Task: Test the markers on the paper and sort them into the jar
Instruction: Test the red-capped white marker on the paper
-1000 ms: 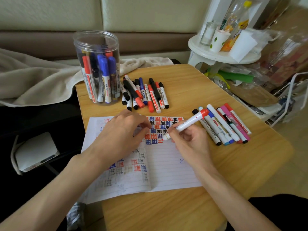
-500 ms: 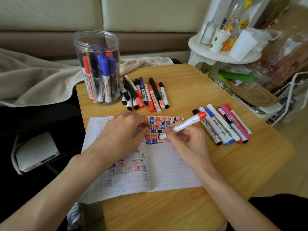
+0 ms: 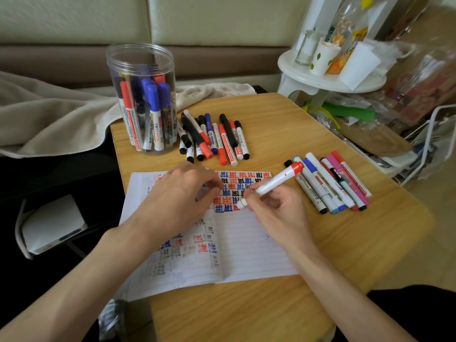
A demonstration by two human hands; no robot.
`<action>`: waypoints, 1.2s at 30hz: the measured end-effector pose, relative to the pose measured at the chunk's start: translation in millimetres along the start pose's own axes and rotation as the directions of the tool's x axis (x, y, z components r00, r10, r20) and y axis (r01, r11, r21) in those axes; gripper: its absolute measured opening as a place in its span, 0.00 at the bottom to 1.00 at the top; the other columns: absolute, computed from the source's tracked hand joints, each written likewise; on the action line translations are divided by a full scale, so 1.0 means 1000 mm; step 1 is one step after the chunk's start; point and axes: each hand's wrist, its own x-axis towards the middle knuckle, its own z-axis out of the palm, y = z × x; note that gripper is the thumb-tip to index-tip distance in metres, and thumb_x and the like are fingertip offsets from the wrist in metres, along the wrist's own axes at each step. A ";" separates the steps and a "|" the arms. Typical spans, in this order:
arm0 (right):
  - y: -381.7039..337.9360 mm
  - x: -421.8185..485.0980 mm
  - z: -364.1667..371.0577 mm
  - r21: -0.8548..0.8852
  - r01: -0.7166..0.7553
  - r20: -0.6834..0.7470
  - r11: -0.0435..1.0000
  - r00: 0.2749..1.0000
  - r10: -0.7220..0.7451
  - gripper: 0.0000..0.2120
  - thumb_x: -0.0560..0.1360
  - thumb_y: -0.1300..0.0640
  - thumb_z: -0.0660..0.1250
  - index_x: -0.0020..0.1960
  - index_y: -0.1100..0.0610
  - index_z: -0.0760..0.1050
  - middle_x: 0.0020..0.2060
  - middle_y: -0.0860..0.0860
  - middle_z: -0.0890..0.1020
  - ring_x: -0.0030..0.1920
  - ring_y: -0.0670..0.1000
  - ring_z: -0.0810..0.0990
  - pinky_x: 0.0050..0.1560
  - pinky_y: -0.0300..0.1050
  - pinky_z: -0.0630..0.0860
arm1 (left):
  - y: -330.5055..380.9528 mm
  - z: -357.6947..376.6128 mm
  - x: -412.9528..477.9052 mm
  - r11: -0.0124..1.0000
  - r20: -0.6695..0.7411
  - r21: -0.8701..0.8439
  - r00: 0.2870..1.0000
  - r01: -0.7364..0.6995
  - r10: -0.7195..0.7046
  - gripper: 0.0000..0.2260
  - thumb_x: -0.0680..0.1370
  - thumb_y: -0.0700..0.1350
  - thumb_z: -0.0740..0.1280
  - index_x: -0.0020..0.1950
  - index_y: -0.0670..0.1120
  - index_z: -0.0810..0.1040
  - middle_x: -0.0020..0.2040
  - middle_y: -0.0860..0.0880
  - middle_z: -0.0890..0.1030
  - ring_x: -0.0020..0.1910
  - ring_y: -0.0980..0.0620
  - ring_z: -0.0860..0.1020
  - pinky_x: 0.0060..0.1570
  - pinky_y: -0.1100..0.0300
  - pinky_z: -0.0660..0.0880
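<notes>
While the right hand (image 3: 278, 211) grips a white marker with a red cap (image 3: 271, 185), fingers and thumb curled round the lower barrel, its pale tip is down on the paper (image 3: 251, 245), touching the last row of red, blue and black test marks, and the capped end slants up toward two o'clock. The left hand (image 3: 182, 196) lies palm-down on the sheet just at nine o'clock of that tip, its fingers bent and the fingertips drawn together against the page; from where I stand I can't tell whether something small is pinched under them or they only press the paper flat. The lined sheet lies near the front of the wooden worktop (image 3: 283, 129), its upper part crowded with marks and its lower right part bare. At eleven o'clock from the paper stands the clear jar (image 3: 142, 70), upright and lidless, with red, blue and dark markers (image 3: 153, 112) standing inside it. Just beside the jar, at twelve o'clock from the sheet, lies a loose heap of markers (image 3: 217, 139), black, red and blue. At three o'clock, near the right hand but apart from it, a row of markers (image 3: 330, 183) lies side by side, pink and blue among them. A pale blanket (image 3: 49, 119) is bunched beyond the worktop's left edge.
</notes>
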 end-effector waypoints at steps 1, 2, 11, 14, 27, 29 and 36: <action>0.000 0.000 0.000 0.007 -0.001 -0.013 1.000 1.000 0.002 0.03 0.77 0.60 0.74 0.45 0.56 0.84 0.33 0.48 0.85 0.33 0.44 0.80 0.35 0.39 0.74 | 0.000 0.000 0.000 1.000 -0.001 -0.003 1.000 -0.001 0.001 0.06 0.81 0.49 0.68 0.57 0.54 0.83 0.52 0.58 0.82 0.57 0.57 0.72 0.52 0.59 0.71; 0.000 0.000 0.000 0.009 0.000 -0.024 1.000 1.000 0.000 0.02 0.77 0.60 0.74 0.45 0.56 0.84 0.33 0.47 0.85 0.33 0.44 0.79 0.35 0.38 0.74 | 0.000 0.000 0.000 1.000 -0.003 -0.005 1.000 -0.002 0.002 0.06 0.81 0.49 0.68 0.56 0.54 0.83 0.52 0.58 0.82 0.57 0.57 0.72 0.52 0.59 0.71; -0.002 0.000 0.000 -0.007 0.013 -0.023 1.000 1.000 -0.013 0.02 0.77 0.59 0.74 0.46 0.56 0.84 0.33 0.48 0.85 0.32 0.44 0.78 0.34 0.39 0.74 | 0.001 0.000 -0.001 1.000 -0.007 -0.008 1.000 0.002 -0.002 0.06 0.81 0.48 0.68 0.57 0.54 0.83 0.52 0.58 0.82 0.57 0.57 0.73 0.52 0.58 0.73; -0.003 0.000 0.001 -0.020 0.005 -0.013 1.000 1.000 -0.005 0.03 0.77 0.61 0.74 0.44 0.55 0.84 0.33 0.48 0.85 0.33 0.44 0.79 0.34 0.38 0.74 | 0.001 -0.001 -0.001 1.000 -0.005 -0.010 1.000 0.004 -0.004 0.07 0.81 0.49 0.68 0.57 0.54 0.83 0.52 0.58 0.82 0.57 0.57 0.73 0.53 0.58 0.73; 0.000 0.003 0.002 -0.004 -0.022 -0.067 1.000 0.998 0.022 0.03 0.77 0.59 0.74 0.45 0.55 0.83 0.31 0.46 0.83 0.31 0.44 0.77 0.34 0.37 0.73 | -0.001 0.001 0.000 1.000 -0.003 -0.006 1.000 0.011 -0.011 0.06 0.81 0.49 0.68 0.56 0.55 0.83 0.52 0.59 0.82 0.57 0.58 0.72 0.51 0.60 0.71; 0.000 0.003 0.002 -0.017 -0.013 -0.064 1.000 0.998 0.012 0.04 0.77 0.59 0.74 0.44 0.54 0.83 0.32 0.47 0.83 0.32 0.45 0.77 0.34 0.39 0.73 | -0.001 0.001 0.000 1.000 -0.005 -0.010 1.000 0.007 -0.007 0.06 0.81 0.49 0.68 0.56 0.55 0.83 0.52 0.59 0.82 0.57 0.58 0.72 0.51 0.60 0.71; -0.004 0.001 0.001 -0.050 -0.006 -0.030 0.999 1.000 0.004 0.06 0.75 0.62 0.74 0.42 0.54 0.83 0.33 0.48 0.85 0.33 0.45 0.79 0.34 0.39 0.74 | -0.002 0.001 0.000 1.000 -0.006 -0.005 1.000 -0.002 0.002 0.06 0.81 0.49 0.68 0.56 0.55 0.83 0.52 0.59 0.82 0.57 0.58 0.72 0.51 0.61 0.69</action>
